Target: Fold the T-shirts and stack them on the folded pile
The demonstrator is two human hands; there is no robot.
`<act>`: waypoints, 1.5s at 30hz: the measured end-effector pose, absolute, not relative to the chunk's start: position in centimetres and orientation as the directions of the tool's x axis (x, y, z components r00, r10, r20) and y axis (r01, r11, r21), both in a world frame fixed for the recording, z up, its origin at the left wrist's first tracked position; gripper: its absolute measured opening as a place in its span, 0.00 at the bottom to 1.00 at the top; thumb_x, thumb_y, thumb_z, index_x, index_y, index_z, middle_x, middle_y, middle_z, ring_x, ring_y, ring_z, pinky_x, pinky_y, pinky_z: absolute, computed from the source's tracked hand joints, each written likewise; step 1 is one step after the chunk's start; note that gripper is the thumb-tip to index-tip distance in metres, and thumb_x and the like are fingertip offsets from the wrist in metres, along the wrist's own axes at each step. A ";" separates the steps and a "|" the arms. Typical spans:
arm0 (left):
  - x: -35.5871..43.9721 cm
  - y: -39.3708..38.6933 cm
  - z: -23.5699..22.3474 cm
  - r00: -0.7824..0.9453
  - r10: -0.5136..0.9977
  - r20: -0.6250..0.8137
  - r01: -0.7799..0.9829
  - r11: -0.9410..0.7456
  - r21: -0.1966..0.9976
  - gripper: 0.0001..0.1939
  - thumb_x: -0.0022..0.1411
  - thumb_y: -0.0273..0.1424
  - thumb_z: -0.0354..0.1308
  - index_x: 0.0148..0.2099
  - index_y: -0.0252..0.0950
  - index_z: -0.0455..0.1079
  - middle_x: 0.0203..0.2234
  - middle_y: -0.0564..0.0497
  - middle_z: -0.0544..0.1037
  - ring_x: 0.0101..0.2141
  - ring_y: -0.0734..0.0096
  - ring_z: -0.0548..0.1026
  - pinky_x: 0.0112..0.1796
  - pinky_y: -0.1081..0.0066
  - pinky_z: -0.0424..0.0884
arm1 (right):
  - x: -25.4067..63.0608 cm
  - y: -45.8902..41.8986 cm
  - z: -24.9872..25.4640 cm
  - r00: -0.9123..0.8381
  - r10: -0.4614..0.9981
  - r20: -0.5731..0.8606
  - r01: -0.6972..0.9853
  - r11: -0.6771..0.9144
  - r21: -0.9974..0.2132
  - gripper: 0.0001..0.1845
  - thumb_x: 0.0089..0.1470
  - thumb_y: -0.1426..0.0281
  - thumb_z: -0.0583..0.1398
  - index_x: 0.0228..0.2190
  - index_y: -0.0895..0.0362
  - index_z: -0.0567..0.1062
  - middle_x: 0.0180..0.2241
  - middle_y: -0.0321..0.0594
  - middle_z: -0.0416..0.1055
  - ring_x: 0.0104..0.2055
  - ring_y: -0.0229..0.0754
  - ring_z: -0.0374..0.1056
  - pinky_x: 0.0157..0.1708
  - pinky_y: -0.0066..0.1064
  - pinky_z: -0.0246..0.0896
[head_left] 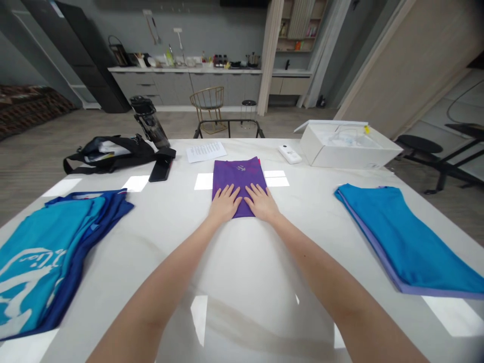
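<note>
A folded purple garment [239, 176] lies flat on the white table [242, 262], straight ahead of me. My left hand [225, 204] rests palm down on its near left part, fingers stretched out and slightly apart. My right hand [260, 202] lies flat beside it on the near right part, fingers likewise extended. Both hands press on the cloth and hold nothing.
A stack of blue folded garments [49, 252] sits at the left, another folded blue pile [404, 237] at the right. Farther back are a black bag [109, 154], a dark bottle [149, 121], a phone [161, 169], a printed sheet [206, 151], a white remote [290, 154] and an open white box [348, 143].
</note>
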State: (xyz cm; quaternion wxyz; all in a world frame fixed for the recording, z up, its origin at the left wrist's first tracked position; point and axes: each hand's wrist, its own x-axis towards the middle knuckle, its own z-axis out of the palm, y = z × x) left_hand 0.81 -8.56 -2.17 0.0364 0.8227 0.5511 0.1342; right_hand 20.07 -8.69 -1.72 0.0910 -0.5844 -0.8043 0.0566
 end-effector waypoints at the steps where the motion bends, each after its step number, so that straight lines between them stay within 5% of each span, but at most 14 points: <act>1: 0.5 -9.3 -2.1 0.345 0.924 0.163 0.906 -0.373 0.198 0.31 0.76 0.45 0.39 0.74 0.39 0.57 0.72 0.44 0.58 0.71 0.53 0.55 0.69 0.48 0.50 | 20.5 -9.2 -1.6 -0.279 0.958 0.065 0.938 0.286 -0.193 0.35 0.71 0.51 0.43 0.72 0.52 0.55 0.74 0.41 0.47 0.75 0.51 0.41 0.71 0.58 0.34; 7: -0.9 -12.1 -1.3 0.366 0.923 0.120 0.908 -0.383 0.170 0.32 0.76 0.45 0.39 0.76 0.38 0.51 0.74 0.44 0.50 0.73 0.53 0.47 0.70 0.47 0.44 | 21.9 -12.0 -0.8 -0.222 0.975 -0.023 0.964 0.216 -0.157 0.36 0.71 0.52 0.41 0.73 0.51 0.48 0.75 0.42 0.40 0.76 0.54 0.35 0.69 0.67 0.30; 11: -0.9 -13.8 -1.3 0.552 0.830 0.077 0.805 -0.555 0.210 0.30 0.77 0.43 0.35 0.76 0.41 0.49 0.74 0.49 0.50 0.73 0.59 0.48 0.70 0.51 0.47 | 21.1 -15.0 -0.9 -0.398 0.917 0.000 0.907 0.394 -0.149 0.33 0.72 0.56 0.39 0.73 0.51 0.51 0.74 0.41 0.43 0.76 0.50 0.35 0.70 0.64 0.27; 15: -2.3 -16.0 -1.8 0.498 0.866 0.041 0.843 -0.494 0.213 0.33 0.76 0.46 0.37 0.75 0.37 0.52 0.73 0.46 0.52 0.72 0.55 0.50 0.69 0.51 0.49 | 22.5 -17.2 -0.9 -0.350 0.935 -0.057 0.922 0.333 -0.197 0.34 0.72 0.52 0.39 0.73 0.50 0.51 0.74 0.41 0.43 0.76 0.50 0.37 0.70 0.62 0.31; 19: -5.4 -17.5 -1.4 0.407 0.908 0.103 0.884 -0.420 0.203 0.28 0.76 0.39 0.42 0.70 0.32 0.63 0.69 0.41 0.63 0.68 0.56 0.62 0.66 0.56 0.57 | 25.6 -18.3 -0.4 -0.206 0.978 -0.018 0.960 0.198 -0.200 0.32 0.72 0.56 0.43 0.70 0.56 0.59 0.73 0.49 0.51 0.73 0.51 0.47 0.70 0.52 0.42; 23: -6.9 -17.7 -0.2 0.358 0.918 0.172 0.921 -0.378 0.098 0.19 0.73 0.30 0.46 0.56 0.36 0.75 0.54 0.41 0.78 0.55 0.56 0.75 0.58 0.56 0.65 | 26.6 -19.0 0.6 -0.142 0.984 0.109 0.980 0.155 -0.122 0.23 0.71 0.63 0.48 0.60 0.54 0.72 0.61 0.51 0.69 0.60 0.52 0.64 0.58 0.43 0.59; 30: -5.4 -19.2 1.2 0.335 0.920 0.204 0.941 -0.338 -0.021 0.18 0.73 0.27 0.42 0.50 0.35 0.74 0.46 0.38 0.77 0.49 0.51 0.73 0.49 0.56 0.65 | 25.2 -19.9 2.5 -0.153 0.986 0.069 0.988 0.154 -0.004 0.19 0.72 0.69 0.46 0.49 0.56 0.75 0.51 0.52 0.71 0.53 0.51 0.66 0.49 0.39 0.60; 35: -6.0 -25.1 1.4 0.414 0.892 0.182 0.910 -0.410 -0.062 0.17 0.74 0.26 0.42 0.48 0.36 0.73 0.44 0.41 0.77 0.47 0.54 0.73 0.47 0.57 0.64 | 26.9 -25.5 2.4 -0.313 0.950 -0.001 0.949 0.313 -0.022 0.18 0.72 0.70 0.46 0.46 0.59 0.75 0.48 0.53 0.72 0.49 0.50 0.68 0.47 0.37 0.61; 41: -7.2 -36.9 1.0 0.528 0.844 0.095 0.846 -0.532 0.026 0.15 0.73 0.25 0.44 0.47 0.37 0.72 0.43 0.44 0.76 0.44 0.56 0.72 0.47 0.56 0.65 | 29.4 -36.8 1.9 -0.431 0.899 -0.076 0.899 0.420 -0.126 0.16 0.70 0.71 0.48 0.41 0.56 0.75 0.41 0.49 0.73 0.43 0.49 0.70 0.44 0.39 0.63; 45: -7.2 -42.3 1.6 0.535 0.841 0.081 0.818 -0.539 0.202 0.12 0.74 0.29 0.47 0.47 0.40 0.72 0.44 0.45 0.78 0.46 0.57 0.73 0.49 0.56 0.67 | 30.5 -41.8 2.7 -0.391 0.913 -0.116 0.894 0.346 -0.285 0.13 0.69 0.68 0.51 0.40 0.52 0.76 0.41 0.46 0.75 0.41 0.48 0.72 0.43 0.40 0.64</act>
